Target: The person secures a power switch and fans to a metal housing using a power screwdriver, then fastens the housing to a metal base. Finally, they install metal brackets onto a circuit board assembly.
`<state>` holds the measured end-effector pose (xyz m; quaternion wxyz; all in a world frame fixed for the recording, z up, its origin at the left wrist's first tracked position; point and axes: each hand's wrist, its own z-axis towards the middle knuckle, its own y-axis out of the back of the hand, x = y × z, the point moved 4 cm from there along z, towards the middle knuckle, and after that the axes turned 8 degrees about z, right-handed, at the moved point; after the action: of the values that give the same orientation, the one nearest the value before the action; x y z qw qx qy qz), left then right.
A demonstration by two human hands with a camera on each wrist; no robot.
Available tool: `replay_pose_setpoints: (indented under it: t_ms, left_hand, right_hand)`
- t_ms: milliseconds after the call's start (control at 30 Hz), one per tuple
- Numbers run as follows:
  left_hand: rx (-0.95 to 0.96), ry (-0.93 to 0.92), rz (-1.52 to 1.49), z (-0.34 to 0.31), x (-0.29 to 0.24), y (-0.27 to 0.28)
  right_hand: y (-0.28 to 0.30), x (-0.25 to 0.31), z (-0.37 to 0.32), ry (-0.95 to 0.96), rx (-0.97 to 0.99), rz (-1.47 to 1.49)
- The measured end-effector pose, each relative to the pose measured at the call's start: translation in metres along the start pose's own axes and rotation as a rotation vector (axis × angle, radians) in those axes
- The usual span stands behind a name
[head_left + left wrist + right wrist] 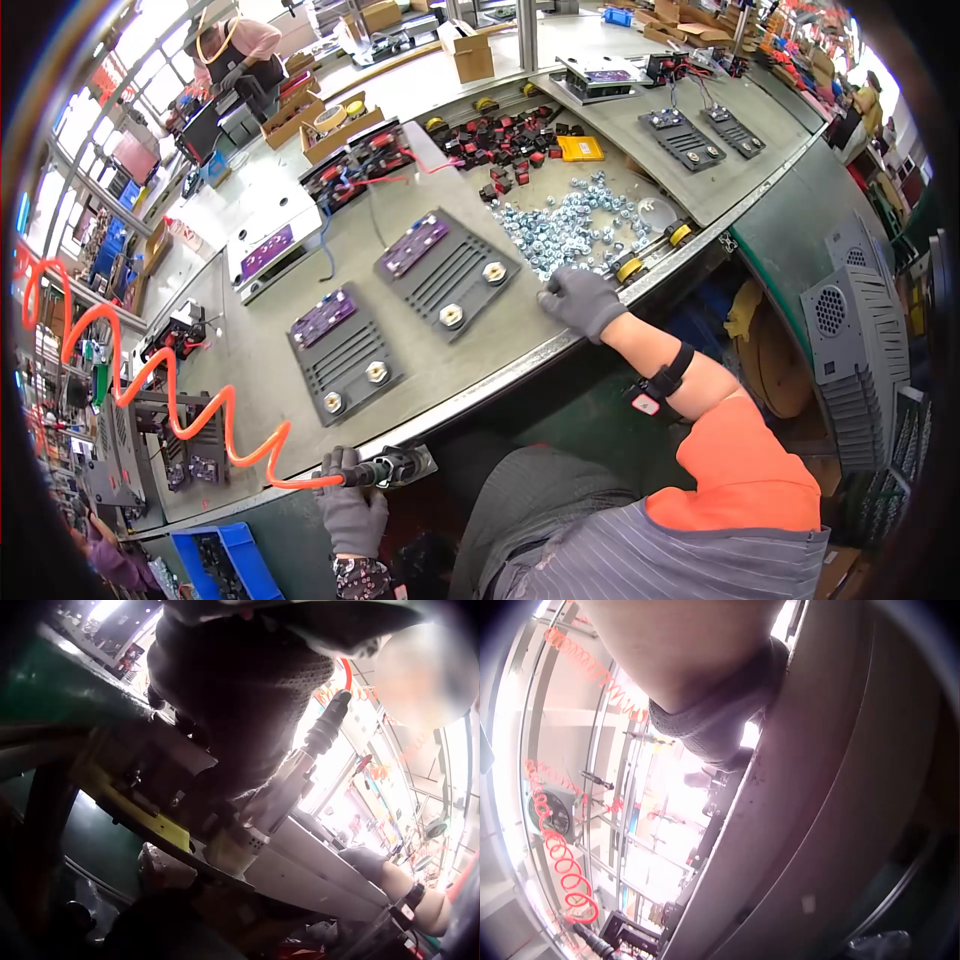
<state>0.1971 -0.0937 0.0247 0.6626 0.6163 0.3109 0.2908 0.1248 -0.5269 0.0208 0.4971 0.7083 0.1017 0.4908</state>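
My gloved left hand (355,510) is at the table's front edge, right beside an air-driven power tool (393,467) with an orange coiled hose (225,430). The hose crosses in front of the glove; whether the fingers wrap the tool, I cannot tell. In the left wrist view the tool (274,791) slants along the dark glove (232,705). My gloved right hand (585,302), fingers bent and palm hidden, is over the front edge, close to a pile of small silvery metal parts (560,235). Dark slotted panels (450,270) with purple circuit boards and round metal fittings lie between the hands.
Black-and-red parts (510,140) and a yellow box (580,148) lie behind the pile. More slotted panels (685,140) rest on the right-hand worktop. A blue bin (225,560) is at lower left, grey metal housings (850,320) at right. Another person (240,55) stands across the table.
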Motion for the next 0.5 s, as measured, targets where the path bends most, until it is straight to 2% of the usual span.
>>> replay_pose_setpoints:
  t_ms: [67, 100, 133, 167, 233, 267, 300, 333, 367, 433, 467, 500]
  left_hand:
    - [0.041, 0.065, 0.04, 0.004, -0.002, 0.003]
    - [0.04, 0.07, 0.039, 0.006, 0.0, 0.006]
    - [0.065, 0.145, 0.109, 0.005, 0.005, 0.008]
    - [0.09, 0.222, 0.179, 0.002, 0.012, 0.008]
    - [0.067, 0.235, 0.195, 0.0, 0.028, 0.0]
    - [0.043, 0.24, 0.212, -0.002, 0.035, -0.001]
    - [0.079, 0.24, 0.188, 0.002, 0.035, 0.004]
    - [0.079, 0.26, 0.184, 0.004, 0.042, 0.003]
    - [0.08, 0.227, 0.165, 0.005, 0.048, -0.001]
    - [0.088, 0.231, 0.142, 0.004, 0.051, 0.002]
    - [0.149, 0.313, 0.094, 0.008, 0.05, 0.005]
    - [0.107, 0.269, 0.12, 0.005, 0.056, 0.001]
  right_hand:
    - [-0.002, 0.008, 0.008, 0.14, 0.307, 0.079]
    - [0.003, 0.003, 0.019, 0.16, 0.305, -0.013]
    - [0.013, -0.004, 0.034, 0.093, 0.229, -0.057]
    - [0.021, -0.023, 0.06, 0.112, 0.128, -0.188]
    - [0.046, -0.067, 0.095, -0.083, 0.046, -0.315]
    - [0.052, -0.096, 0.113, -0.149, 0.089, -0.412]
    - [0.066, -0.096, 0.107, -0.249, 0.127, -0.488]
    - [0.066, -0.102, 0.108, -0.257, 0.21, -0.515]
    - [0.065, -0.104, 0.111, -0.261, 0.148, -0.504]
    - [0.054, -0.11, 0.122, -0.326, 0.206, -0.649]
    - [0.042, -0.128, 0.136, -0.319, 0.258, -0.712]
    - [0.042, -0.114, 0.129, -0.324, 0.218, -0.672]
